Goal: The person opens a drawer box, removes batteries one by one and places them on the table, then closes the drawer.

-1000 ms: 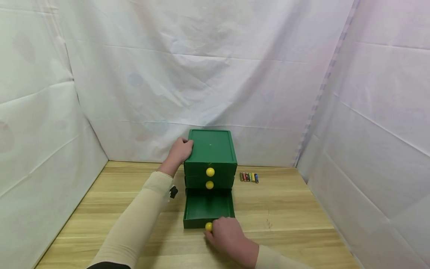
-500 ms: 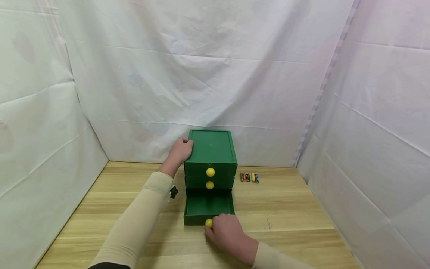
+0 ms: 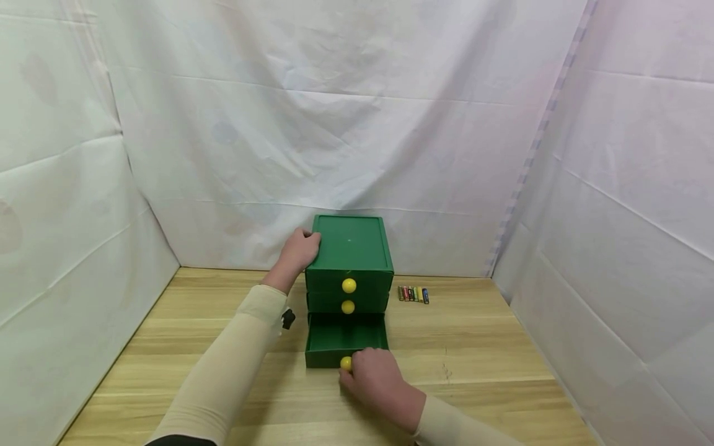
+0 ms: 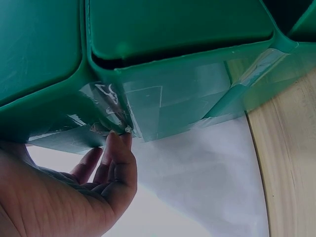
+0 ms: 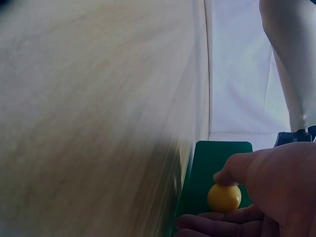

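A green cabinet [image 3: 351, 244] of stacked drawers stands at the back of the table. Its bottom drawer [image 3: 320, 359] is pulled partway out, and no contents show inside. My right hand [image 3: 376, 378] pinches that drawer's round yellow knob [image 3: 346, 363]; in the right wrist view the thumb lies on one side of the knob [image 5: 224, 198] and fingers on the other. My left hand [image 3: 299, 251] holds the cabinet by its upper left edge. The left wrist view shows bent fingertips [image 4: 116, 140] against the taped side wall, the thumb mostly hidden. Both upper drawers, with yellow knobs [image 3: 349, 285], are closed.
Several batteries [image 3: 413, 294] lie in a row on the wooden table [image 3: 474, 347], right of the cabinet. White cloth [image 3: 357, 124] hangs close behind the cabinet and along both sides.
The bottom drawer has slid a little way back into the cabinet, my right hand moving forward with its knob. My left hand has stayed in place on the cabinet.
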Motion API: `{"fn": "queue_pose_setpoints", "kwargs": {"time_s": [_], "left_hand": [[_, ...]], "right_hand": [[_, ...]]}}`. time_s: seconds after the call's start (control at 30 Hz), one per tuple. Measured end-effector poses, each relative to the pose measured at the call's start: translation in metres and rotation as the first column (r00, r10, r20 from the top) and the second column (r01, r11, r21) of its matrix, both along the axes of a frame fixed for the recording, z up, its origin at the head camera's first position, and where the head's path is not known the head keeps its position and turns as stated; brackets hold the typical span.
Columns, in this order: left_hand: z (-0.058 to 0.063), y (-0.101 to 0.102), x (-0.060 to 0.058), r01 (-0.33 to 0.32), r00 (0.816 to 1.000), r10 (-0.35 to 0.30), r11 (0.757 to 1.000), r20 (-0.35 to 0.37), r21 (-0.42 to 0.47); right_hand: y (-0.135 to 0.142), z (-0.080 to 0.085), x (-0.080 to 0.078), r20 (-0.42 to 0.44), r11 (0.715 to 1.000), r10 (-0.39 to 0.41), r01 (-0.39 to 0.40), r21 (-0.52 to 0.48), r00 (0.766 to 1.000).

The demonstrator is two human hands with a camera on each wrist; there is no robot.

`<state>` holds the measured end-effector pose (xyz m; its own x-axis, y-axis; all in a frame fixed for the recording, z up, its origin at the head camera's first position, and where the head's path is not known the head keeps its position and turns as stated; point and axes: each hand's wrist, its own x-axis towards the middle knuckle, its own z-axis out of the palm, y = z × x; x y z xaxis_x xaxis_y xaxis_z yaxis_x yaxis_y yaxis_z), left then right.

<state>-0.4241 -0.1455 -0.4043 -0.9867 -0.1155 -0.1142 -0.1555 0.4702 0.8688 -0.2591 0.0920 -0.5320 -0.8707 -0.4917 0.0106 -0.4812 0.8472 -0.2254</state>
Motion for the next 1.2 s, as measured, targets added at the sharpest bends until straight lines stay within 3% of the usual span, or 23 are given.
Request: {"fn": "queue_pose_setpoints", "kwargs": {"time_s": [0.3,0.67,1.2], "left_hand": [[-0.002,0.0,-0.001,0.002,1.0,-0.002,1.0,-0.009,0.001],[-0.004,0.001,-0.001,0.001,1.0,-0.001,1.0,-0.02,0.001],[-0.005,0.003,-0.001,0.004,1.0,-0.003,1.0,-0.023,0.005]], "right_hand": [[0.0,-0.001,-0.006,-0.032,0.999,-0.037,0.038,0.036,0.999],[-0.003,-0.001,-0.02,-0.027,0.998,-0.057,0.057,0.011,0.998],[-0.008,-0.005,-0.041,-0.085,0.993,-0.111,0.107,-0.047,0.99]]}}
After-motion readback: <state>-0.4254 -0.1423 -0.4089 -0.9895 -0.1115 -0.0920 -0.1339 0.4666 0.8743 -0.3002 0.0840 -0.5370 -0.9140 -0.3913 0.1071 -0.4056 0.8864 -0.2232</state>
